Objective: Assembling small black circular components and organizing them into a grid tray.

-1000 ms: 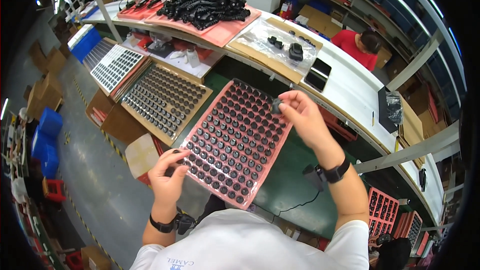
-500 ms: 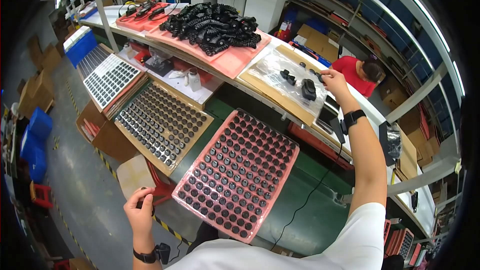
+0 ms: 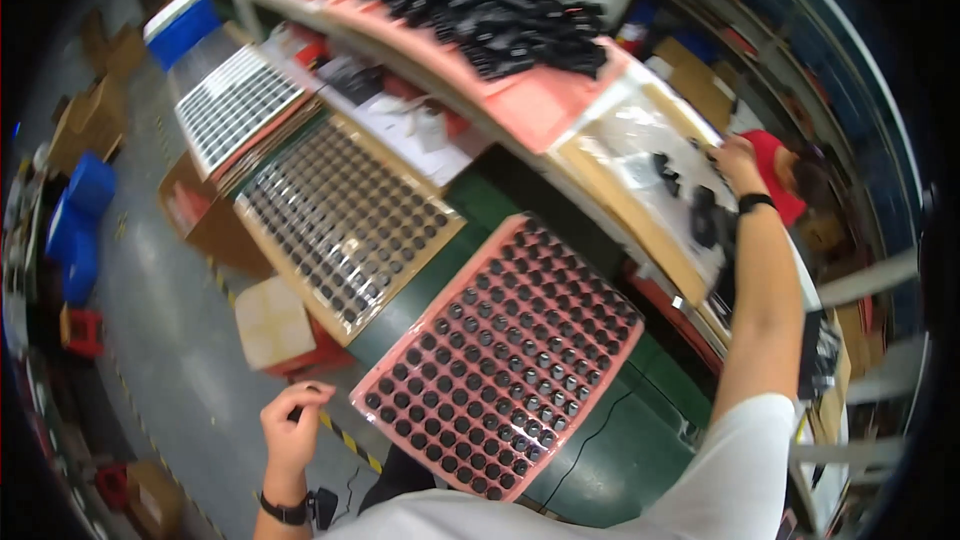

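Observation:
A pink tray (image 3: 390, 380) filled with several small black round parts lies on the green table in front of me. My left hand (image 3: 290, 430) hovers off the tray's near left corner with curled fingers, and nothing shows in it. My right hand (image 3: 738, 155) is stretched far out to the upper shelf, fingers down on a clear plastic sheet (image 3: 640, 135) that carries a few black parts (image 3: 700, 220). Whether that hand grips anything is hidden.
A brown tray (image 3: 430, 240) of dark parts sits to the left of the pink one, and a white grid tray (image 3: 235, 100) lies beyond it. A pile of black pieces (image 3: 500, 5) covers pink sheets on the shelf. A person in red (image 3: 790, 175) works behind the shelf.
Both hands let go of the pink tray, which now lies on the table. My right hand reached out to the shelf's plastic sheet; my left hand dropped back near my body.

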### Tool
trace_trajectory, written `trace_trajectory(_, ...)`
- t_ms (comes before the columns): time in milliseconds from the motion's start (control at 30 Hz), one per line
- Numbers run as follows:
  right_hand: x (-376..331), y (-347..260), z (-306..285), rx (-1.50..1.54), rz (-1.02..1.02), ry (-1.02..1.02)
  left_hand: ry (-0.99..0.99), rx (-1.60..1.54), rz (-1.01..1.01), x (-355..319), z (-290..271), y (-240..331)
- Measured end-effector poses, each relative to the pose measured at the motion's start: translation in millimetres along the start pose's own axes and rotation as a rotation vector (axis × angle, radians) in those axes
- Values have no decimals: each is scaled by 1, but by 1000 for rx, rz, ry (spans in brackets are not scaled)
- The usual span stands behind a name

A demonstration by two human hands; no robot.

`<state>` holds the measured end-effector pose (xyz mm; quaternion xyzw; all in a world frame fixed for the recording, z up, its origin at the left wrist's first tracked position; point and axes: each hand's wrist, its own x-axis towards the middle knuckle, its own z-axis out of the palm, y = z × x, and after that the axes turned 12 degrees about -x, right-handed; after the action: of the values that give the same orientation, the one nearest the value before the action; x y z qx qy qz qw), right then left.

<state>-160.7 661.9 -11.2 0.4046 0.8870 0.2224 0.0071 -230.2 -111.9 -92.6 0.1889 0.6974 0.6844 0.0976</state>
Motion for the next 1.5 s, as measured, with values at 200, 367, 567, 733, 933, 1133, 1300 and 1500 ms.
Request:
trace_trajectory(200, 14, 22, 20, 190, -38, -51, -37, -89, -119, 14, 12, 6)
trace_trajectory(367, 33, 99, 32, 189, -234, -209, -139, -185, -139, 22, 7, -1)
trace_trajectory(567, -36, 10, -46, 550, 68, -312, -184, -282, -60, 20, 11, 14)
trace_trajectory(733, -88, 26, -129, 621, 47, -348, -356, -365, 6, 33, 6, 18)
trace_trajectory(933, -188, -4, -203, 567, -179, 31, -436, -414, 37, 29, 4, 28)
trace_trajectory(1133, -390, -163, -280, 769, -631, 55, -441, -457, -13, -12, 0, 46)
trace_trajectory(1300, -512, -236, -259, 1211, -854, -165, -458, -528, -87, -57, -2, 59)
trace_trajectory(1500, -579, -304, -234, 1780, -699, -362, -595, -420, -131, -97, -32, 86)
